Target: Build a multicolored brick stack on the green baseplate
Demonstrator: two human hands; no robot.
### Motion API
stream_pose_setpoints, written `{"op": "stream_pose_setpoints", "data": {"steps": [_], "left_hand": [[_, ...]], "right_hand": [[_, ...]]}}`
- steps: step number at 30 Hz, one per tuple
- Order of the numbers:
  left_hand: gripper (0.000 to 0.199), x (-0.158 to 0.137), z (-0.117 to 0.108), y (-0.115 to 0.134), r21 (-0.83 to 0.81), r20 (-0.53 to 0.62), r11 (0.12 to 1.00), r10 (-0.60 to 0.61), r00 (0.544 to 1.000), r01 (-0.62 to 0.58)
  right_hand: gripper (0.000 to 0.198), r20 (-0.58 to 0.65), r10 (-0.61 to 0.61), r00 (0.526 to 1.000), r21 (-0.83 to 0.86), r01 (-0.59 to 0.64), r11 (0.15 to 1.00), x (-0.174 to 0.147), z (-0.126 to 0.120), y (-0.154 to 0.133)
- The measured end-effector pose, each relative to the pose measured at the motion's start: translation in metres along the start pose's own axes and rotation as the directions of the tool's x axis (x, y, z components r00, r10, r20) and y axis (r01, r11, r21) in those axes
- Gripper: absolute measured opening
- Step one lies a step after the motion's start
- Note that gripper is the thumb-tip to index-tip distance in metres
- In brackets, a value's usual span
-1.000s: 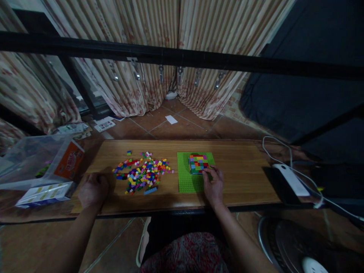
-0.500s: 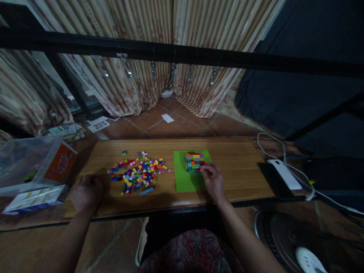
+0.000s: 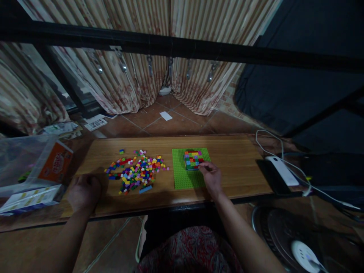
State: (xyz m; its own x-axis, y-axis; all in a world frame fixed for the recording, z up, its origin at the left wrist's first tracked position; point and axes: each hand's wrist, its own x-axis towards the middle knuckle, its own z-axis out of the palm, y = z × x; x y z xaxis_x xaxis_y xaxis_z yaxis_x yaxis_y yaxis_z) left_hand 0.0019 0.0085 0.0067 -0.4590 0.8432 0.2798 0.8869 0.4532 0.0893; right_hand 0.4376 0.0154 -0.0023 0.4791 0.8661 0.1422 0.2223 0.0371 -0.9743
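A small build of multicoloured toy bricks (image 3: 193, 159) stands on a green studded baseplate (image 3: 182, 181). My right hand (image 3: 212, 177) is at the build's near right corner, thumb and forefinger pinched together. Whatever lies between those fingertips is too small to make out. My left hand (image 3: 84, 192) rests as a closed fist on the left part of the wooden table (image 3: 162, 201), its fingertips hidden. Between the hands, left of the baseplate, loose bricks (image 3: 139, 170) lie in a scattered pile. A longer blue brick (image 3: 146, 189) sits at the pile's near edge.
At the left stand a clear plastic box (image 3: 25, 159) with an orange label and a white carton (image 3: 31, 199). On the right lie a dark flat object (image 3: 271, 176), a white device (image 3: 283, 170) and a white cable (image 3: 281, 142). A black bar (image 3: 182, 45) crosses beyond the table.
The whole view has shifted slightly, so everything appears a little higher and further left. My right hand stays at the build's corner with fingers pinched. My left fist remains in place on the table.
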Motion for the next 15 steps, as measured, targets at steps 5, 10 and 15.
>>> {"op": "stream_pose_setpoints", "data": {"steps": [5, 10, 15], "left_hand": [[0.036, 0.001, 0.002, -0.001, -0.007, -0.023, 1.000, 0.011, 1.000, -0.011], [0.037, 0.001, 0.002, -0.002, -0.011, 0.010, 1.000, -0.016, 1.000, 0.016], [0.034, 0.001, 0.000, -0.001, -0.028, 0.008, 1.000, -0.012, 1.000, 0.012]], "right_hand": [[0.013, -0.014, 0.098, 0.995, 0.159, -0.095, 0.983, 0.000, 0.002, 0.001], [0.013, -0.015, 0.139, 0.990, 0.204, -0.133, 0.970, -0.001, 0.004, -0.005], [0.018, 0.000, 0.129, 0.992, 0.240, -0.126, 0.963, -0.004, 0.001, -0.008]]}}
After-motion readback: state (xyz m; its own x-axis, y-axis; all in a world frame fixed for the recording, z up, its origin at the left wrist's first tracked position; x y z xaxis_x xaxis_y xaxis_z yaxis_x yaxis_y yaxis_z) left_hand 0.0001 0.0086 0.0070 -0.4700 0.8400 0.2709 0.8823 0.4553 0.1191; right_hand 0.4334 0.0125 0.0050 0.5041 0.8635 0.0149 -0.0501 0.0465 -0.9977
